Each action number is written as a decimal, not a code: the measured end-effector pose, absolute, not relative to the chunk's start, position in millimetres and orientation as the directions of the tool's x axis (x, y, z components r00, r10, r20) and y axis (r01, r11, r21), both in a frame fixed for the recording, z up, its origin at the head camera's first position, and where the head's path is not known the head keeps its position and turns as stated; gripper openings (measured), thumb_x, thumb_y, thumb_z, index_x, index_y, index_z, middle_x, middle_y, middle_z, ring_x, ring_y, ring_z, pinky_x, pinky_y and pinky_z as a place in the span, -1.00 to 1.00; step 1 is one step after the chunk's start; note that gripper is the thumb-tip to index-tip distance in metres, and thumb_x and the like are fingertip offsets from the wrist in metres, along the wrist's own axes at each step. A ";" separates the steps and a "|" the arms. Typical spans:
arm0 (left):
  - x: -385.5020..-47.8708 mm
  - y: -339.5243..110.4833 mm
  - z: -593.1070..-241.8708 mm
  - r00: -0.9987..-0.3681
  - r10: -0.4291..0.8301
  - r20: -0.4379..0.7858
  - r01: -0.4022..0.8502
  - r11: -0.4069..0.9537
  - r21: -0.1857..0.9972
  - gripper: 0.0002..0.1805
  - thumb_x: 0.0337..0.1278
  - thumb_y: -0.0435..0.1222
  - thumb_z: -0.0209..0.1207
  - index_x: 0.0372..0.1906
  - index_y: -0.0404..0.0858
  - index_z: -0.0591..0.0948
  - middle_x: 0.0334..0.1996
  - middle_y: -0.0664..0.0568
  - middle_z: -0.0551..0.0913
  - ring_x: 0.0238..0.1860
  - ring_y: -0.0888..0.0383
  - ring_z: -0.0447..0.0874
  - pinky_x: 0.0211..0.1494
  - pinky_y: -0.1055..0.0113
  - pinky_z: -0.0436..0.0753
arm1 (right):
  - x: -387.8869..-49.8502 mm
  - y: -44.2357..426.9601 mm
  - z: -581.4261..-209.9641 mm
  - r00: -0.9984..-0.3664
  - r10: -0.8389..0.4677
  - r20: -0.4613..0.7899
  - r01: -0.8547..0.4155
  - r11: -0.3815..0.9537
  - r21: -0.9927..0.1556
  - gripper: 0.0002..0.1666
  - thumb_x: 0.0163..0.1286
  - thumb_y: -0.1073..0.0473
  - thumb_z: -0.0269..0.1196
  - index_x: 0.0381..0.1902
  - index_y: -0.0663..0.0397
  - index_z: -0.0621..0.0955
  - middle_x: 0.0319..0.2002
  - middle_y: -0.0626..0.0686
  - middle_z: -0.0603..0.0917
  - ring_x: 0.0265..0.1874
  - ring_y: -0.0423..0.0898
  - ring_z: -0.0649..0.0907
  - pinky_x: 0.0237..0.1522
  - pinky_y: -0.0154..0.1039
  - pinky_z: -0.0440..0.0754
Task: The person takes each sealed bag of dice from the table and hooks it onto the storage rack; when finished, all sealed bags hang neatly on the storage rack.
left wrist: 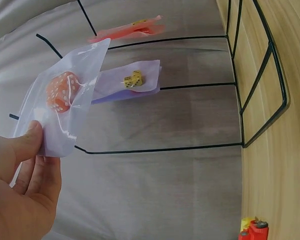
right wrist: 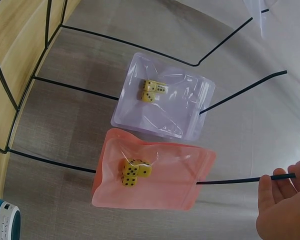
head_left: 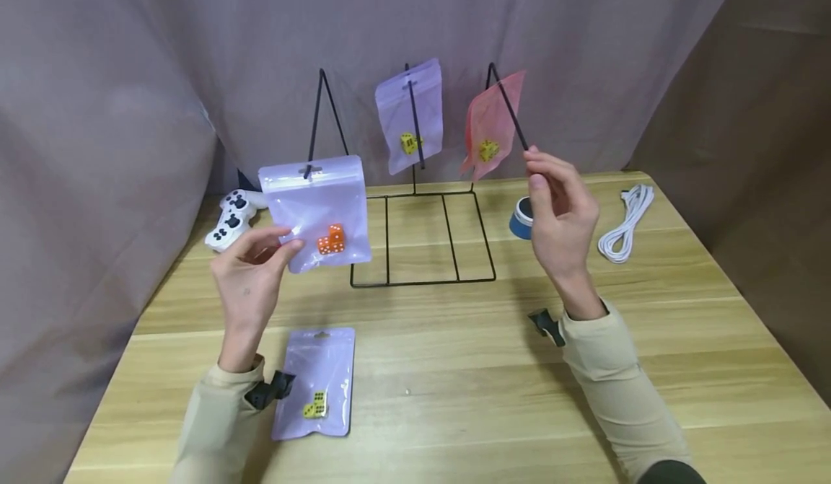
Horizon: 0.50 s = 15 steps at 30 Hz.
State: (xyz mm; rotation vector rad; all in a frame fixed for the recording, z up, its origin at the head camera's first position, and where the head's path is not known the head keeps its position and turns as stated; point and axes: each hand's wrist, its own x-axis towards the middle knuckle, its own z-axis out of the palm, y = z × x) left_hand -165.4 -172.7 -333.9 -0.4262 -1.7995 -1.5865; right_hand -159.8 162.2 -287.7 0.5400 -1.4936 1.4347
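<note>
Thumb and fingers of my left hand (head_left: 249, 282) pinch the lower left edge of a clear lilac zip pouch (head_left: 299, 206) with orange dice (head_left: 332, 240) inside. The pouch's hang hole is at the tip of the left prong of a black wire display rack (head_left: 422, 283). With its fingertips, my right hand (head_left: 563, 217) holds the end of the rack's right prong (right wrist: 230, 181). A red pouch (right wrist: 160, 192) with yellow dice hangs farther back on that prong. On the middle prong hangs another lilac pouch (right wrist: 175, 112), also with yellow dice.
A lilac pouch with yellow dice (head_left: 318, 354) lies flat near my left forearm. Behind the left hand is a white game controller (head_left: 230, 221). A blue-and-white round container (head_left: 519, 224) and a coiled white cable (head_left: 626, 228) are on the right. Red and yellow objects (left wrist: 255, 230) show in the left wrist view.
</note>
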 end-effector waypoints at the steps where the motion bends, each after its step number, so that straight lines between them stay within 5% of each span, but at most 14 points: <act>1: -166.5 -171.5 -333.9 -0.711 -0.196 0.675 0.646 0.197 0.738 -0.76 -0.26 -0.65 0.39 -0.33 -0.52 0.67 -0.39 -0.18 0.71 -0.45 0.23 0.68 -0.51 0.55 0.63 | -159.7 162.7 -287.6 -0.441 0.295 0.847 -0.835 0.211 -0.508 -0.87 0.24 0.65 0.05 -0.27 0.69 0.50 -0.14 0.37 0.62 0.02 0.24 0.57 0.16 0.00 0.53; 15: -178.3 -158.8 -332.6 -0.759 -0.220 0.613 0.599 0.136 0.789 -0.74 -0.24 -0.59 0.41 -0.30 -0.50 0.66 -0.40 -0.07 0.73 -0.41 0.22 0.69 -0.37 0.51 0.69 | -159.7 167.9 -286.9 -0.447 0.300 0.843 -0.828 0.218 -0.517 -0.87 0.25 0.64 0.05 -0.26 0.69 0.51 -0.13 0.36 0.62 0.02 0.20 0.57 0.16 -0.01 0.54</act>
